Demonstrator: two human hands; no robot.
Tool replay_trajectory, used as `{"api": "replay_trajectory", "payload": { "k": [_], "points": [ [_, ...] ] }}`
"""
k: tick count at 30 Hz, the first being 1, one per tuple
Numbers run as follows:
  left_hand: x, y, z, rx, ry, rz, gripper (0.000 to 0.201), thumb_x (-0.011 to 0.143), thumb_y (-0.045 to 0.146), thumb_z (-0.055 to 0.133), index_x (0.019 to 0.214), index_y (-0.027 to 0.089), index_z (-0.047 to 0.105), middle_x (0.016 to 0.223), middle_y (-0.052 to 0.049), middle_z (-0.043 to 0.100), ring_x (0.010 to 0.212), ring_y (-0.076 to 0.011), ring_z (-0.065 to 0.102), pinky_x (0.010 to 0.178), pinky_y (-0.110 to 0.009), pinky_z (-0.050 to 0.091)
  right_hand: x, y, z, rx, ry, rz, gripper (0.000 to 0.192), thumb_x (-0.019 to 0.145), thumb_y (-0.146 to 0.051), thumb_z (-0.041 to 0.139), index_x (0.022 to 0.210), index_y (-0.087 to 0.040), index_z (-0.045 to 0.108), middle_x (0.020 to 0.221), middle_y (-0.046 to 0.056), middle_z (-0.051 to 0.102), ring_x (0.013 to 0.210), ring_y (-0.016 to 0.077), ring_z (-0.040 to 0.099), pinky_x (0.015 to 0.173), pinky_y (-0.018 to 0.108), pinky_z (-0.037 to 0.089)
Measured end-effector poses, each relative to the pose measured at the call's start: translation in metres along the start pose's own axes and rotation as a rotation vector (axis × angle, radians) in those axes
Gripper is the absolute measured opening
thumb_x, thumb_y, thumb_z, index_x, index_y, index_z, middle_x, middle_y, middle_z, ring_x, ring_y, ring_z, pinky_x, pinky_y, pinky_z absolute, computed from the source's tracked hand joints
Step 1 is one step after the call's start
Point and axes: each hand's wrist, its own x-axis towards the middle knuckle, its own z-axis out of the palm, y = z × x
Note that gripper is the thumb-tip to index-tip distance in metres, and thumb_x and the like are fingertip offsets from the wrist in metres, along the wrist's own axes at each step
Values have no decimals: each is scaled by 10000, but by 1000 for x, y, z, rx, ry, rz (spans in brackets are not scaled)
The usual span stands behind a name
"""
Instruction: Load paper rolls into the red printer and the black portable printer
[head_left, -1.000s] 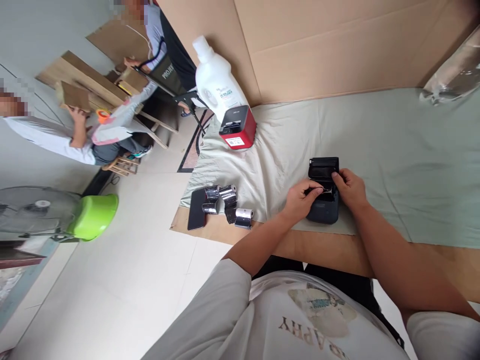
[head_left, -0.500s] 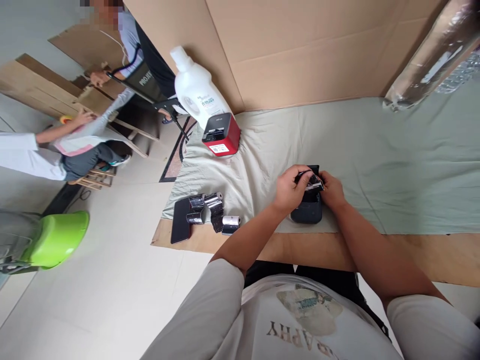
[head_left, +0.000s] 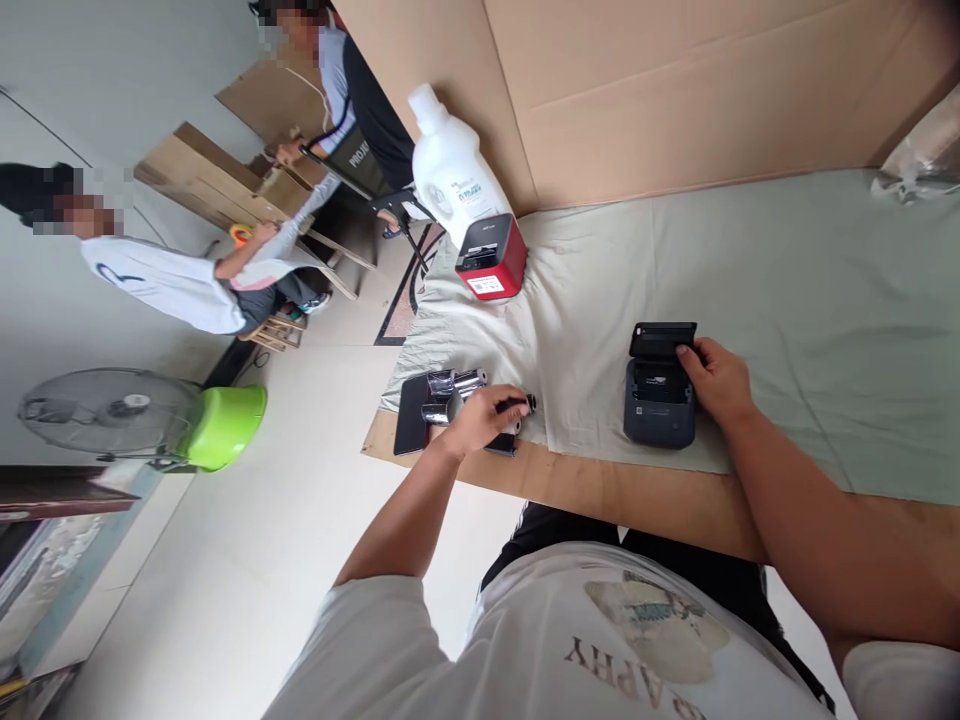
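Observation:
My left hand [head_left: 480,420] is closed on a small black roll [head_left: 531,404], mostly hidden in the fingers, above the left part of the cloth. Under and beside that hand lie several shiny black-and-silver label rolls [head_left: 441,383], some partly covered by it. On the right, my right hand [head_left: 721,382] grips the raised lid [head_left: 664,342] of a small dark portable printer [head_left: 660,425], thumb on the lid's right edge. The printer's compartment is uncovered, with a pale strip visible inside.
A black phone [head_left: 409,415] lies left of the rolls. Farther back stand a red-and-black printer [head_left: 501,275] and a white detergent bottle [head_left: 450,165], before a cardboard wall [head_left: 675,100]. Two people sit beyond the table at left, near a fan [head_left: 105,412] and a green basin [head_left: 232,425].
My left hand has moved left from the dark printer to the rolls, carrying a black roll. My right hand now holds the printer's lid. The view has shifted left.

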Motion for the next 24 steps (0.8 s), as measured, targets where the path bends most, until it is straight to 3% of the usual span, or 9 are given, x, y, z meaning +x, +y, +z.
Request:
{"api": "replay_trajectory", "payload": {
  "k": [2, 5, 7, 10, 12, 15, 19, 22, 24],
  "points": [
    [-8, -13, -1, 2, -39, -35, 329, 930, 460, 549, 870, 176, 704, 839, -57, 735, 768, -178, 678, 722, -286, 529, 0, 1, 0, -12, -1, 4, 613, 875, -718, 331, 905, -205, 665, 756, 91, 679, 706, 245, 590, 624, 334, 372],
    [-8, -32, -12, 209, 244, -152, 284, 955, 330, 463, 963, 173, 700, 990, -105, 737, 956, -233, 667, 854, -359, 530, 1, 2, 1, -10, 9, 2, 586, 875, -700, 349, 900, -210, 669, 756, 91, 681, 707, 243, 589, 622, 335, 372],
    [-2, -44, -23, 452, 327, -266, 302, 894, 194, 486, 1129, 171, 674, 1168, -134, 705, 1167, -289, 591, 988, -445, 470, 1, 3, 1, -5, 20, -6, 574, 872, -695, 357, 868, -215, 671, 726, 87, 673, 682, 236, 579, 609, 335, 370],
    [8, -56, -34, 656, 132, -395, 517, 808, 87, 513, 1311, 184, 585, 1323, -143, 640, 1342, -327, 463, 1100, -542, 345, 1, 4, 2, 12, 43, -25, 567, 868, -700, 366, 844, -223, 671, 698, 80, 669, 654, 232, 569, 590, 332, 361],
    [13, -60, -34, 677, 28, -424, 525, 800, 76, 510, 1307, 190, 587, 1324, -139, 643, 1337, -321, 477, 1112, -541, 330, 1, 4, 2, 25, 54, -40, 564, 867, -701, 373, 850, -224, 673, 708, 78, 678, 654, 232, 571, 586, 327, 359],
    [16, -64, -29, 690, 35, -413, 489, 784, 77, 517, 1248, 186, 628, 1300, -135, 656, 1298, -315, 525, 1118, -499, 347, 1, 4, 1, 32, 40, -43, 558, 866, -696, 379, 854, -222, 673, 704, 72, 676, 649, 227, 569, 583, 321, 361],
    [16, -62, -35, 569, 108, -386, 446, 731, 106, 561, 1158, 181, 663, 1236, -118, 688, 1216, -289, 591, 1098, -439, 405, 0, 4, 1, 44, 11, -12, 533, 864, -670, 397, 903, -217, 674, 731, 70, 684, 682, 237, 590, 609, 326, 382],
    [15, -46, -54, 240, 286, -349, 403, 723, 219, 619, 1123, 178, 658, 1122, -98, 715, 1029, -245, 664, 957, -391, 519, 0, 5, 3, 48, 12, 2, 514, 869, -642, 405, 935, -212, 678, 774, 75, 700, 709, 241, 603, 626, 328, 392],
    [15, -24, -68, -62, 309, -299, 433, 715, 353, 683, 1109, 176, 659, 998, -91, 717, 819, -213, 672, 743, -363, 569, 0, 5, 5, 45, 10, 0, 509, 876, -630, 406, 941, -207, 681, 772, 77, 700, 706, 239, 605, 622, 326, 391]
  ]
}}
